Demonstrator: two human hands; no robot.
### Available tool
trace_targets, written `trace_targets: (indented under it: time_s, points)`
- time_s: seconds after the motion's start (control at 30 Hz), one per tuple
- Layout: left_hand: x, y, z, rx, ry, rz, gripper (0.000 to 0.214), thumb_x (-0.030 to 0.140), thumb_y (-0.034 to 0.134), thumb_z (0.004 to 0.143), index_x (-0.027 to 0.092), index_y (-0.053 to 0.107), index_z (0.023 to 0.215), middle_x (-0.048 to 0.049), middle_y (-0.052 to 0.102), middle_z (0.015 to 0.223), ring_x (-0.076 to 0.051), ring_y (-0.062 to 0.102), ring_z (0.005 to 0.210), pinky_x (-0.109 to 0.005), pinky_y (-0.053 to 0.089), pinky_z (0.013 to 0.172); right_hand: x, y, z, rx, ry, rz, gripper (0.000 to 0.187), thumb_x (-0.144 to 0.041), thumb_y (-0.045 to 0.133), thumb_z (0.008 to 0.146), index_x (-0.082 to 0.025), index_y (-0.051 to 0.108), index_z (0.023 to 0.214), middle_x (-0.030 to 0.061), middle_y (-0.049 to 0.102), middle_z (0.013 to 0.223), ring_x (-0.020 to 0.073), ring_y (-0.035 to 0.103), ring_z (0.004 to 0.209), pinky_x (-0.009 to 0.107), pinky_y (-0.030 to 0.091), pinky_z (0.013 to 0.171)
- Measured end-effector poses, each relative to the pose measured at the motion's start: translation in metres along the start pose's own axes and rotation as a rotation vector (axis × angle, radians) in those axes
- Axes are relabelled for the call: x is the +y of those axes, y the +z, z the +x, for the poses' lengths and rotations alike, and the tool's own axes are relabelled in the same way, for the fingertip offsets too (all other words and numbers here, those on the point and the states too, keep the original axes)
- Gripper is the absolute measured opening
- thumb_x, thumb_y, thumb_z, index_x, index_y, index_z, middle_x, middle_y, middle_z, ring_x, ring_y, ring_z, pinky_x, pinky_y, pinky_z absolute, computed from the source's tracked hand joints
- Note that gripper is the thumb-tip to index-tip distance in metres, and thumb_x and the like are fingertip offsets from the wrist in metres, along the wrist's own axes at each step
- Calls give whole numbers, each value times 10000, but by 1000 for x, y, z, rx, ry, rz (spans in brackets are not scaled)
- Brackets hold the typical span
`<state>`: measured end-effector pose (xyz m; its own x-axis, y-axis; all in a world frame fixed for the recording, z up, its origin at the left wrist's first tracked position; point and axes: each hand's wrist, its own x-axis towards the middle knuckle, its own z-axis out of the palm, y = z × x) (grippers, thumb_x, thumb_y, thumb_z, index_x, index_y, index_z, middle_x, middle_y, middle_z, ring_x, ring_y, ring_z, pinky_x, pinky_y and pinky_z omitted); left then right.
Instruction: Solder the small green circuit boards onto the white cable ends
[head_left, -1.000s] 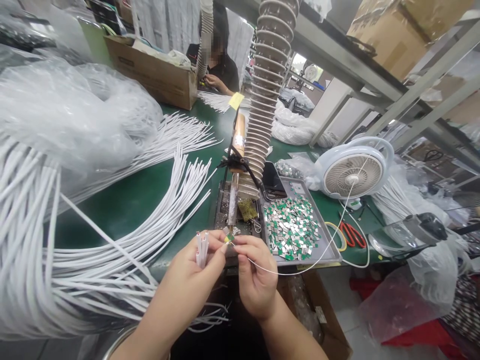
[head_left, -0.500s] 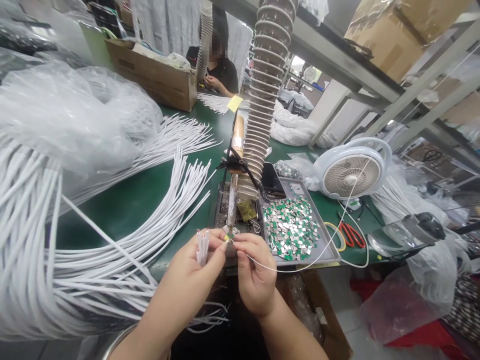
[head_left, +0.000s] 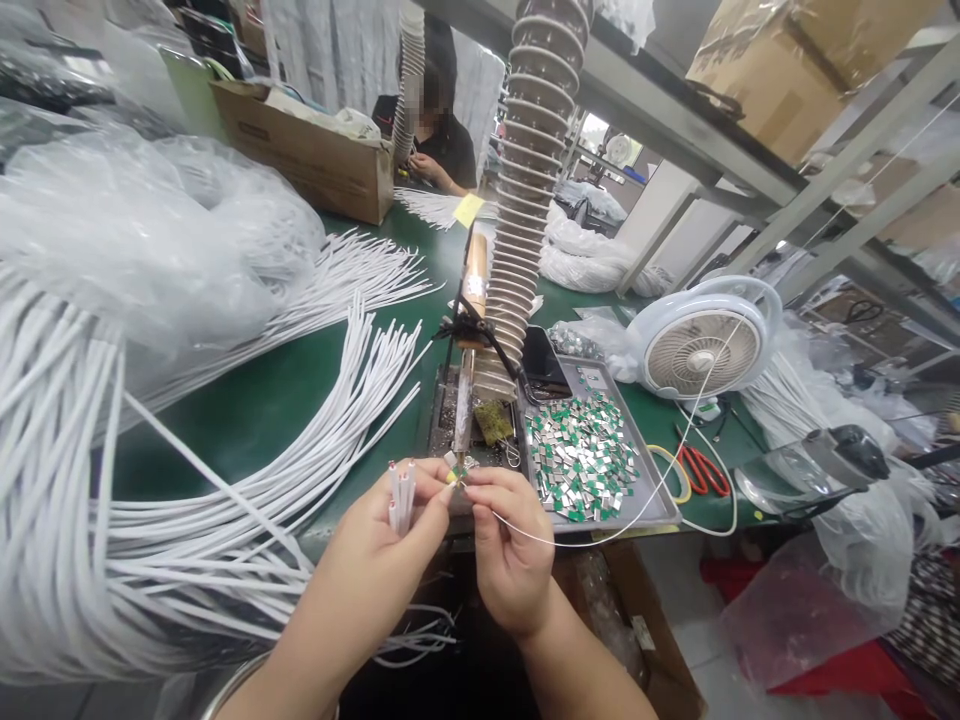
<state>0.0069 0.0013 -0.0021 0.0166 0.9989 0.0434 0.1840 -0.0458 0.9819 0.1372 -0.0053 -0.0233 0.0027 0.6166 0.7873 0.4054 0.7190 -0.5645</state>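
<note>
My left hand point(head_left: 382, 560) is closed around a few short white cable ends point(head_left: 400, 492) that stand upright, and its fingertips pinch a small green connector part point(head_left: 454, 473). My right hand point(head_left: 510, 550) is closed in a pinch on a thin white solder wire point(head_left: 600, 535), whose end meets that part. Both hands sit just below the tip of a fixed soldering iron point(head_left: 466, 385) that points down at them. The wire curves away to the right, up past the fan.
A metal tray point(head_left: 658, 500) of small green and silver parts lies right of the iron. Beyond it are a white fan point(head_left: 701, 345), red scissors point(head_left: 705, 468) and a phone point(head_left: 544, 362). White cable bundles point(head_left: 247, 480) cover the left side. Another person point(head_left: 442, 140) works at the far end.
</note>
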Motion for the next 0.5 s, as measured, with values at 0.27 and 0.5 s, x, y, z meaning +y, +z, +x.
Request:
trace_targets:
  time_s: [0.27, 0.5]
  points:
    - [-6, 0, -4, -8, -16, 22, 205, 399, 554, 795, 221, 602, 705, -84, 680, 1027, -274, 621, 984, -369, 477, 856, 0, 0, -4, -13, 25, 3, 215, -131, 465, 890, -219, 629, 996, 80, 683, 924, 194, 669, 863, 354, 576, 727]
    - [-7, 2, -5, -24, -4, 13, 206, 402, 549, 790, 227, 610, 698, -59, 707, 893, -248, 656, 867, -317, 520, 765, 4, -2, -11, -8, 29, -1, 228, -129, 432, 910, -222, 602, 1031, 72, 683, 887, 183, 665, 834, 350, 581, 724]
